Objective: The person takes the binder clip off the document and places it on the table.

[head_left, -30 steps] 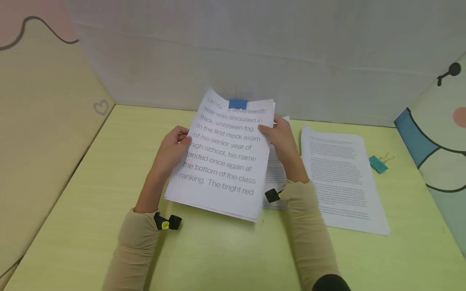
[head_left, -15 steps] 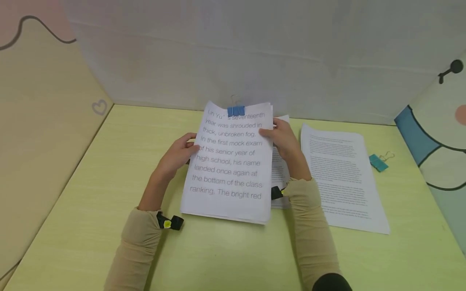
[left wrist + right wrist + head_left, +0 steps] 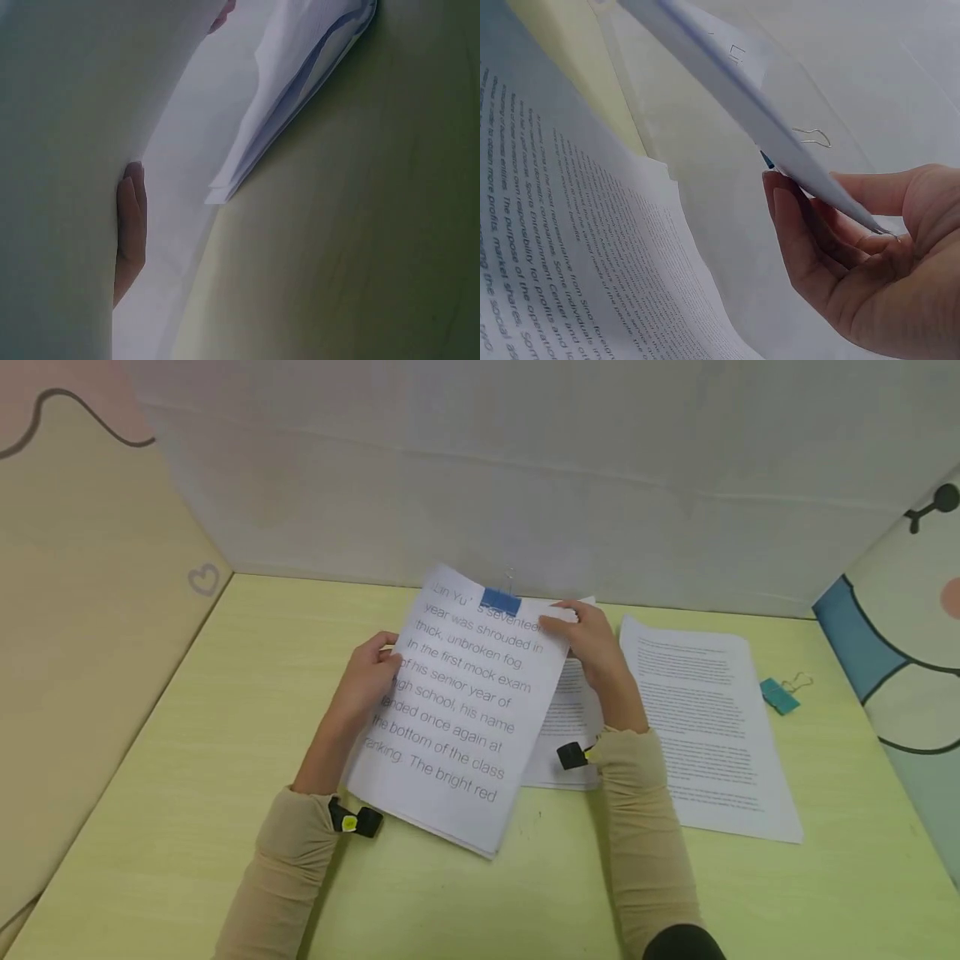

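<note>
A stack of white printed sheets (image 3: pixel 450 718) with large text is held tilted above the table, its top edge gripped by a blue binder clip (image 3: pixel 500 602). My left hand (image 3: pixel 363 678) pinches the stack's left edge, thumb in front. At the upper right corner my right hand (image 3: pixel 596 643) pinches the sheets between thumb and fingers. The right wrist view shows that hand (image 3: pixel 862 262) around the stack edge, with the clip's wire handle (image 3: pixel 814 137) beyond. In the left wrist view only the left hand's fingers (image 3: pixel 131 225) show past the paper; the rest is hidden.
Small-print sheets (image 3: pixel 562 727) lie partly behind the held stack. Another small-print stack (image 3: pixel 701 727) lies to the right on the yellow-green table (image 3: pixel 187 760). A teal binder clip (image 3: pixel 780 696) rests beside it. A pale wall (image 3: pixel 450 477) rises behind the table.
The held stack was lowered, then its bottom swung left, so it now leans clockwise. My right hand has shifted closer to its upper right corner. The stacks on the table have not moved.
</note>
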### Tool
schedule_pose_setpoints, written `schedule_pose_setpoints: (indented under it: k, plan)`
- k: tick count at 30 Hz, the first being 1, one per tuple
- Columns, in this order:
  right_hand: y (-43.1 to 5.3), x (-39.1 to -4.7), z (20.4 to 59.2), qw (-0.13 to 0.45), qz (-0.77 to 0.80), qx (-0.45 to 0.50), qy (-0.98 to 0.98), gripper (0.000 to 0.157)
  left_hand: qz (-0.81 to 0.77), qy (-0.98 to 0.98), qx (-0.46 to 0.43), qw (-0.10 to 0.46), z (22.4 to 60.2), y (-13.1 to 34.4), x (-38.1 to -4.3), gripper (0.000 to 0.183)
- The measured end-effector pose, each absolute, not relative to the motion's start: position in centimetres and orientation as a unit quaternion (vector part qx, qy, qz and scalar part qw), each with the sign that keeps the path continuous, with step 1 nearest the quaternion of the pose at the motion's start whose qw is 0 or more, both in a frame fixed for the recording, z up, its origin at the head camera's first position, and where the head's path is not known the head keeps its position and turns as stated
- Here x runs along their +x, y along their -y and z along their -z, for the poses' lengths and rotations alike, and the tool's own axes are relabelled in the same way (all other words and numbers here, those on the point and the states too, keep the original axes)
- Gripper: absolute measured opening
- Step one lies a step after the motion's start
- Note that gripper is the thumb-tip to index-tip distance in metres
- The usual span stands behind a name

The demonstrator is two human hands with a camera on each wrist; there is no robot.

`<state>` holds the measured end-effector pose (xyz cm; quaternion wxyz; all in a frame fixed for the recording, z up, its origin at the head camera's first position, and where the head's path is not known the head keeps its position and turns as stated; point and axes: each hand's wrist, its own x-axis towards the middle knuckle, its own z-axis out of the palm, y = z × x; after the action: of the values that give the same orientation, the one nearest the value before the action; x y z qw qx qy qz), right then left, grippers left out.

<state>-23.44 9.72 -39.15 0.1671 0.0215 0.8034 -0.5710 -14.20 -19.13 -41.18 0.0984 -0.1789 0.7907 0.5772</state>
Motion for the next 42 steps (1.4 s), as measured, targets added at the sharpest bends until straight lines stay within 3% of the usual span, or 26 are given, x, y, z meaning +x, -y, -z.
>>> schedule_pose_setpoints:
  k: [14, 35, 42]
  plan:
    - [-10.6, -23.5, 39.0, 0.171, 0.562, 0.033, -0.809, 0.036, -0.562, -0.800, -0.159, 0.136, 41.2, 18.6, -13.9, 0.029]
    - [-9.1, -22.9, 38.7, 0.150, 0.531, -0.031, -0.833, 0.041, -0.516, -0.842, -0.124, 0.102, 41.3, 17.6, -13.6, 0.028]
    - [-8.9, -23.0, 39.1, 0.127, 0.541, -0.001, -0.832, 0.049, -0.513, -0.847, -0.107, 0.090, 41.3, 17.3, -13.5, 0.027]
